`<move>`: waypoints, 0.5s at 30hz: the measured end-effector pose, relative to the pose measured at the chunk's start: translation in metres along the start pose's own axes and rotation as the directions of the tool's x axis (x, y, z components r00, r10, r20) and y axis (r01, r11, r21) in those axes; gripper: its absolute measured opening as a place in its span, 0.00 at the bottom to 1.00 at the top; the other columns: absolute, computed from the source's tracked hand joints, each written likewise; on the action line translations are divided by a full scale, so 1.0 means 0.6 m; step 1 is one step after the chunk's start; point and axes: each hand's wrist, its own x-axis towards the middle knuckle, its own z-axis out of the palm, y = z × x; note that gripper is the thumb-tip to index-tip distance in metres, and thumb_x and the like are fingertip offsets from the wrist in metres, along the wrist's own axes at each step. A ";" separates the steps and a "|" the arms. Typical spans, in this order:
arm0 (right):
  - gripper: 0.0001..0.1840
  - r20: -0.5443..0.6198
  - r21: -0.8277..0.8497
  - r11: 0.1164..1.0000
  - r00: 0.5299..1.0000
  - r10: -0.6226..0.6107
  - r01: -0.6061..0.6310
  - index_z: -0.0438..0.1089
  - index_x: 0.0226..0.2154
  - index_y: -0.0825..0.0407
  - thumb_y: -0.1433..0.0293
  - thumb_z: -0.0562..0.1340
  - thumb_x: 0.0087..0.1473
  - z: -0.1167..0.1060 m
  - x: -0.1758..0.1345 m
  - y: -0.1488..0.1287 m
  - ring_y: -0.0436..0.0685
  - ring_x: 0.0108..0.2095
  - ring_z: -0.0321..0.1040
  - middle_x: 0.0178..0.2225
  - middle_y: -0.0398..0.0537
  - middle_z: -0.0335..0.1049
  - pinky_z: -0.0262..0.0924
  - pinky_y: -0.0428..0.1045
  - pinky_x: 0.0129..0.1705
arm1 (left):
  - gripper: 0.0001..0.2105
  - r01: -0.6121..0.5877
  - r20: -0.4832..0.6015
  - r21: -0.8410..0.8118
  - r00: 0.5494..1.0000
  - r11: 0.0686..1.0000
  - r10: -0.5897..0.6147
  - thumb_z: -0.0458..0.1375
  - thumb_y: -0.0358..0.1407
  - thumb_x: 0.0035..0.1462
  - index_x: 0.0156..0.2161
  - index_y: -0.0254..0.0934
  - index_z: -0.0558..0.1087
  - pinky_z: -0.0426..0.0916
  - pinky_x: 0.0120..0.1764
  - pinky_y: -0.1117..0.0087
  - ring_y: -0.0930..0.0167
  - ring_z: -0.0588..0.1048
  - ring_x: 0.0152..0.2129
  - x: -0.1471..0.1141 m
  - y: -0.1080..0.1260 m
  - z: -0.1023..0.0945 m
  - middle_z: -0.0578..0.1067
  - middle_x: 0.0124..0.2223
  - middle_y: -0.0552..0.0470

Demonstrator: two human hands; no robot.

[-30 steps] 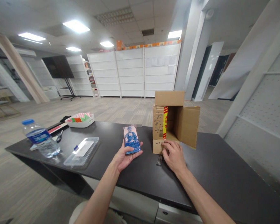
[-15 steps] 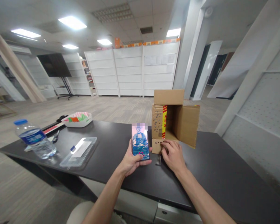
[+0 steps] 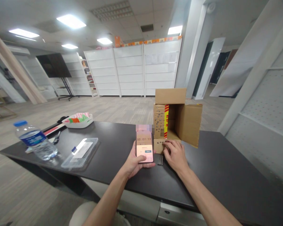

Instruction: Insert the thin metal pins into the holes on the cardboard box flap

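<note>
In my left hand (image 3: 132,163) is a smartphone (image 3: 144,141), held upright with its lit screen towards me. A timer reading shows on it above a lighter panel, and my thumb lies on the lower screen. My right hand (image 3: 176,156) rests at the lower front flap (image 3: 158,147) of an open cardboard box (image 3: 158,125), its fingers curled. Whatever those fingertips may pinch is hidden. A row of small dark holes or studs runs along the flap beside them. Several thin metal rods (image 3: 160,160), like nails or screws, lie on the table between my hands.
Left on the dark table (image 3: 217,175) are a water bottle (image 3: 36,141), a clear flat plastic case (image 3: 81,153) and a white basket (image 3: 85,124) with colourful contents. A box side flap (image 3: 191,125) sticks out rightward. White shelving units (image 3: 129,72) stand behind.
The phone's screen has switched from a picture of a seated statue to a timer display. My right hand keeps its place at the box flap; the view has shifted slightly.
</note>
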 end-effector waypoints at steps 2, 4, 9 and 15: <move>0.12 -0.003 0.003 1.000 1.000 -0.007 0.007 0.71 0.40 0.50 0.73 0.56 0.54 0.001 -0.001 0.002 0.60 0.46 0.64 0.43 0.49 0.72 0.52 0.56 0.48 | 0.36 0.005 0.014 -0.004 1.000 1.000 -0.005 0.62 0.24 0.46 0.57 0.50 0.53 0.74 0.43 0.49 0.53 0.68 0.55 -0.001 0.000 0.001 0.68 0.57 0.43; 0.12 -0.003 0.005 1.000 1.000 -0.010 0.010 0.71 0.40 0.50 0.73 0.56 0.54 0.002 -0.001 0.003 0.60 0.46 0.65 0.43 0.49 0.72 0.52 0.56 0.48 | 0.36 0.011 0.033 -0.013 0.999 1.000 -0.010 0.62 0.23 0.45 0.56 0.48 0.54 0.74 0.44 0.51 0.54 0.67 0.56 -0.002 0.000 0.001 0.68 0.57 0.43; 0.11 -0.001 0.005 1.000 1.000 -0.004 0.004 0.71 0.39 0.50 0.72 0.56 0.54 0.002 -0.001 0.004 0.60 0.46 0.64 0.43 0.49 0.72 0.52 0.56 0.48 | 0.35 0.017 0.029 -0.020 0.999 1.000 -0.017 0.63 0.26 0.46 0.57 0.49 0.54 0.75 0.41 0.53 0.54 0.69 0.54 -0.001 0.000 0.001 0.70 0.55 0.43; 0.12 0.001 0.001 1.000 1.000 0.006 -0.006 0.71 0.39 0.49 0.72 0.56 0.54 0.001 0.000 0.001 0.59 0.46 0.65 0.43 0.49 0.72 0.52 0.55 0.48 | 0.36 -0.003 -0.111 0.043 0.994 0.999 0.007 0.66 0.36 0.46 0.57 0.50 0.53 0.77 0.27 0.63 0.56 0.76 0.45 0.005 -0.003 0.000 0.68 0.56 0.41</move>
